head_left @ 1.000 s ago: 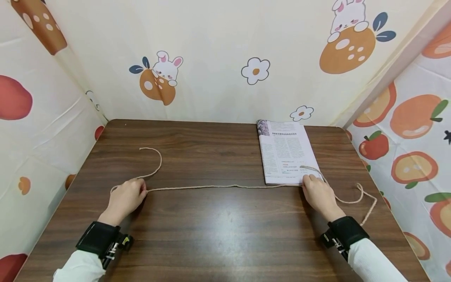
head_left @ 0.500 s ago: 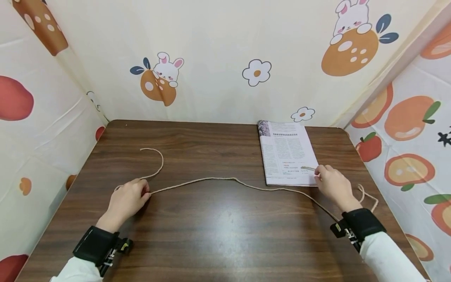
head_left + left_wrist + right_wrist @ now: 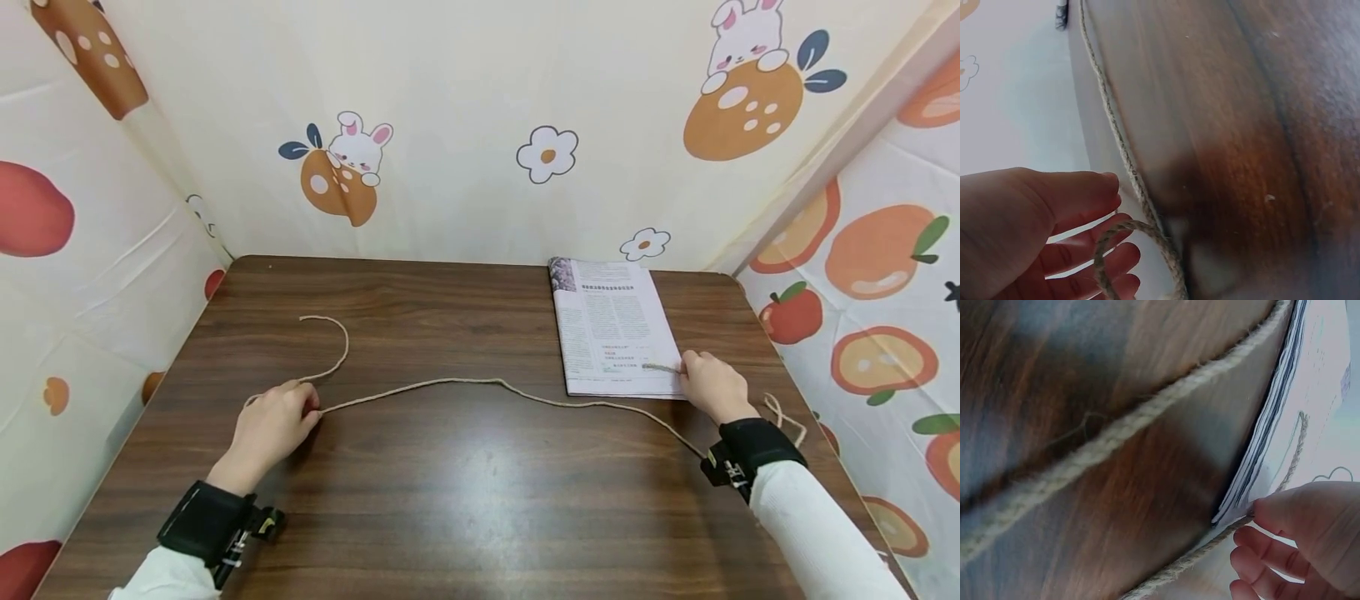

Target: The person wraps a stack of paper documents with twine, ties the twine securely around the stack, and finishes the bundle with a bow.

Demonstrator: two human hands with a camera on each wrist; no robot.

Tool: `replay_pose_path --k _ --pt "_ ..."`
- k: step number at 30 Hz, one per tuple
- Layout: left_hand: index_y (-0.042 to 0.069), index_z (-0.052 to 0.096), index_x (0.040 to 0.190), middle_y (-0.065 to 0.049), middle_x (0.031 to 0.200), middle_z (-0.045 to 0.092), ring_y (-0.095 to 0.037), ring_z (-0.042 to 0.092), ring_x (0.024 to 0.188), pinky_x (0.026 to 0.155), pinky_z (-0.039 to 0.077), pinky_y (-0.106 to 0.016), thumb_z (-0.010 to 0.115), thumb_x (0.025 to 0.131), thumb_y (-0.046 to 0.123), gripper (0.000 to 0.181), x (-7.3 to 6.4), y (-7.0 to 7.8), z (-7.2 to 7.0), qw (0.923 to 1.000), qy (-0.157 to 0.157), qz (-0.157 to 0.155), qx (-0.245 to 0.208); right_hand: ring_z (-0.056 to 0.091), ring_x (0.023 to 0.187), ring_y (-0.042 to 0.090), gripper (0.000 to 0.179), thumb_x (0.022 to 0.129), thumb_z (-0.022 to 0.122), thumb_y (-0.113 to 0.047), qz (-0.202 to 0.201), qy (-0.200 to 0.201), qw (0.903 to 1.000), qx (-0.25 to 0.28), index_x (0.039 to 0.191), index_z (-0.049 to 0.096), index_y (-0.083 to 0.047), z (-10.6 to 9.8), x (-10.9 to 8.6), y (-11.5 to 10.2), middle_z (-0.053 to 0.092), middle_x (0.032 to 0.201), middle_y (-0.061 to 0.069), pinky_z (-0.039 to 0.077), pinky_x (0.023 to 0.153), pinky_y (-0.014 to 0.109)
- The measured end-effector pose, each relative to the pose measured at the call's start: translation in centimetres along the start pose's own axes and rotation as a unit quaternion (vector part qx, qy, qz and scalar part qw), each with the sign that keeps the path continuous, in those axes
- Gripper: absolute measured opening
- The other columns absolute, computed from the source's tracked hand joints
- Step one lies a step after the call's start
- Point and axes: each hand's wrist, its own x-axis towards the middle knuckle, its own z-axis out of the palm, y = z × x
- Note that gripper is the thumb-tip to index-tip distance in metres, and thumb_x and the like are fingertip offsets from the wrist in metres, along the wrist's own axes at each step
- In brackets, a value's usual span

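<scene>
A thin beige rope [image 3: 450,381] stretches in a slack wave across the brown wooden table. My left hand [image 3: 272,425] is beside its left part, fingers loosely bent. In the left wrist view a loop of rope [image 3: 1102,250] lies in front of those fingers [image 3: 1125,253], and I see no rope between thumb and forefinger. On the right, my right hand [image 3: 716,386] pinches the rope near its end, at the lower right corner of a magazine [image 3: 611,325]. The right wrist view shows the thumb [image 3: 1275,515] pressed on the rope, whose short tail [image 3: 1297,453] lies over the page.
The table [image 3: 480,500] has a patterned wall [image 3: 450,167] behind it and printed cloth on both sides. At the left, the rope's other end [image 3: 330,321] curves away. Near the right edge, a kinked stretch of rope [image 3: 791,425] lies partly behind the right forearm.
My right hand has gone from the rope's straight stretch to its end over the magazine's corner. The middle of the rope has slackened into a wave. My left hand has barely moved.
</scene>
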Motion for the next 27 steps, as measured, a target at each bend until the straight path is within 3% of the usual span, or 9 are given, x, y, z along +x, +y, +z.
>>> replay_pose_path --k 13,23,27 --pt "0.012 0.06 0.074 0.0 0.07 0.051 -0.013 0.048 0.055 0.048 0.037 -0.032 0.073 0.075 0.012 0.013 -0.3 0.1 0.0 0.9998 -0.011 -0.013 -0.013 0.056 0.075 0.047 0.018 0.085 0.052 -0.011 0.041 -0.026 0.9987 0.012 0.094 0.054 0.005 -1.2 0.0 3.1 0.058 0.09 0.03 0.043 0.053 0.052" --pt "0.012 0.06 0.075 0.0 0.07 0.05 -0.014 0.047 0.055 0.047 0.036 -0.031 0.073 0.075 0.013 0.014 -0.3 0.1 0.3 0.9999 -0.008 -0.01 -0.009 0.053 0.078 0.054 0.028 0.087 0.049 -0.015 0.11 -0.042 0.993 0.006 0.101 0.046 0.01 -2.6 -0.1 5.8 0.053 0.096 0.038 0.043 0.054 0.054" --pt "0.012 0.059 0.074 0.001 0.069 0.049 -0.014 0.046 0.055 0.048 0.036 -0.031 0.074 0.074 0.013 0.014 -0.2 0.0 0.5 1.0 -0.004 -0.005 -0.004 0.053 0.079 0.054 0.028 0.087 0.05 -0.015 0.093 -0.026 0.9953 0.007 0.101 0.049 0.009 -2.6 -0.1 5.7 0.053 0.098 0.037 0.043 0.054 0.055"
